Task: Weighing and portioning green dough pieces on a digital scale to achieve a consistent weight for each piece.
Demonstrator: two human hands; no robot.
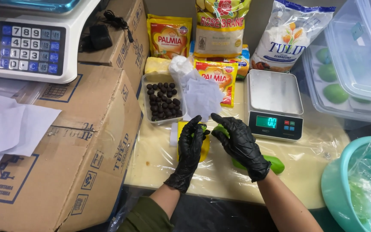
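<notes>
Left hand [190, 144] and right hand [239, 144], both in black gloves, meeting over the plastic-covered table [159, 163]. Fingertips of both pinched together on a small green dough piece [213, 129], held just between them, barely showing past the gloves. Left fingers curled and closed on its near side, right thumb and forefinger clamped on the far side. Directly under the left fingers, a yellow board [205, 150]; under the right wrist, a larger green dough roll [275, 165], touching the table. Just beyond the fingertips, a clear tray [144, 81] of dark balls [164, 101], with white paper [200, 96] beside it. To the right of the right fingers, near, a small scale [273, 103], its plate bare. Risks noted: soft dough likely to stick to glove tips and tear if pulled apart unevenly; piece likely to drop off the board edge if the pinch loosens; right forearm close above the roll, so flattening or dragging possible; plastic sheet wrinkled, so snagging probable under a sliding wrist.
</notes>
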